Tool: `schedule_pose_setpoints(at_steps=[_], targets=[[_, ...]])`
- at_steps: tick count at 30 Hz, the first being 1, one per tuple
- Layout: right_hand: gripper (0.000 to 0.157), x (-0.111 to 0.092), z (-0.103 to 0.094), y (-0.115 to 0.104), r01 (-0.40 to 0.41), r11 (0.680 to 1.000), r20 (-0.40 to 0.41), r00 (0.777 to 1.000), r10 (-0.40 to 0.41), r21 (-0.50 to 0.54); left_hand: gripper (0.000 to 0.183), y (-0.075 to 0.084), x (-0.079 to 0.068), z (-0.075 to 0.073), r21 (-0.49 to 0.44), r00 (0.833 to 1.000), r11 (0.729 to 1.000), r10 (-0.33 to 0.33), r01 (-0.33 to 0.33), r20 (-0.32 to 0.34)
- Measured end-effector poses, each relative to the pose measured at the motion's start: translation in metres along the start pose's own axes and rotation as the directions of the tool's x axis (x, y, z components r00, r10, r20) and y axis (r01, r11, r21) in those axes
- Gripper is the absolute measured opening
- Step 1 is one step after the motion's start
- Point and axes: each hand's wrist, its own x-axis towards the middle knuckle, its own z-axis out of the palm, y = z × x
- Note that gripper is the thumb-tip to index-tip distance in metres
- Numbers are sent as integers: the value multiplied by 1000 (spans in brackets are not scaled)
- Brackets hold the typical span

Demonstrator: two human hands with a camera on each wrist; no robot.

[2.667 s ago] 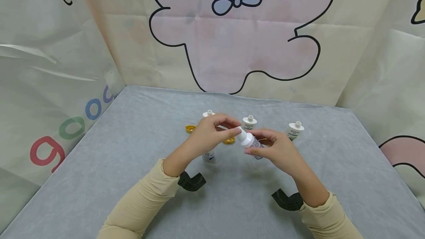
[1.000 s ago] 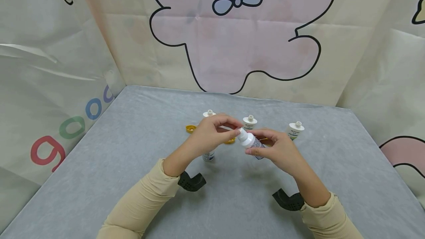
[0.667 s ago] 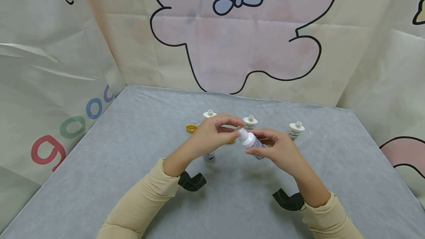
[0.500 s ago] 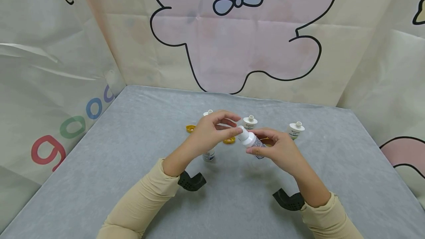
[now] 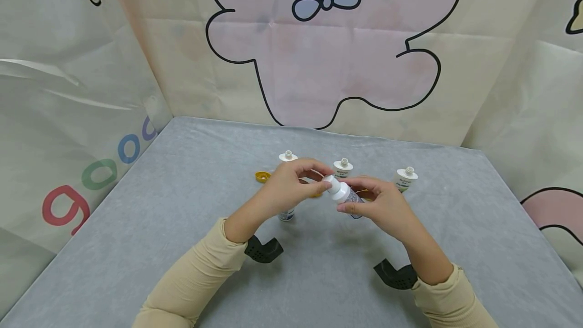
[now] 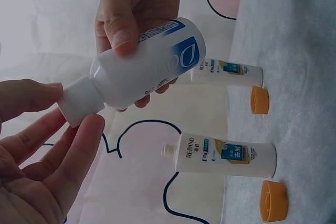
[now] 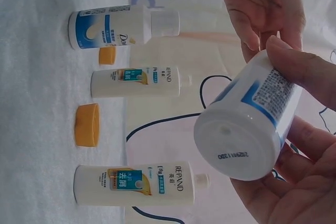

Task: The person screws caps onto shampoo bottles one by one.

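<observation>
A small white-and-blue bottle (image 5: 342, 195) with a white cap (image 6: 81, 100) is held tilted above the table, its base facing the right wrist camera. My right hand (image 5: 380, 206) grips its body, thumb on one side and fingers round the other. At the other end, my left hand (image 5: 287, 186) pinches the cap between thumb and fingertips. The cap sits on the bottle's neck. A second white-and-blue bottle (image 7: 110, 27), its white cap on, stands upright on the table, partly hidden behind my left hand in the head view.
Three white shampoo bottles with bare necks stand farther back: left (image 5: 288, 156), middle (image 5: 343, 166) and right (image 5: 405, 178). Orange-yellow caps lie near them, one at the left (image 5: 262, 176), another (image 6: 274, 201) in the left wrist view. Grey cloth (image 5: 319, 277) covers the table; printed curtains (image 5: 182, 75) surround it.
Half a second ago my left fingers were lifted and spread at the cap; now they have come down round it again. The right hand and the bottle have hardly moved.
</observation>
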Motion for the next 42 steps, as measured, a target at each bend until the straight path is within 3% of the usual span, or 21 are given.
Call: schedule_pose_setpoints(at_steps=[8,13,19,29,34,39,42], targets=[[46,0,0,0,-6,1000,4,1000,6,6,26,1,-2,-1,22,996,997,75,-76,45],[47,1,1,0,-5,1000,4,1000,5,0,35,3,-2,-2,-13,999,1000,27,-26,27],[47,1,1,1,-12,1000,7,1000,11,8,26,3,-1,-2,101,998,994,-28,34,-63],[48,0,1,1,-15,1000,12,1000,15,17,19,3,-1,0,57,999,998,-34,36,-36],[49,1,0,2,-27,999,17,1000,26,31,23,3,-2,-1,23,1000,1000,8,-8,3],[49,1,0,2,-22,999,20,1000,21,35,28,3,-2,-2,95,986,983,148,-154,73],[49,1,0,2,-30,999,19,999,29,31,35,3,-2,-1,110,982,977,173,-181,78]])
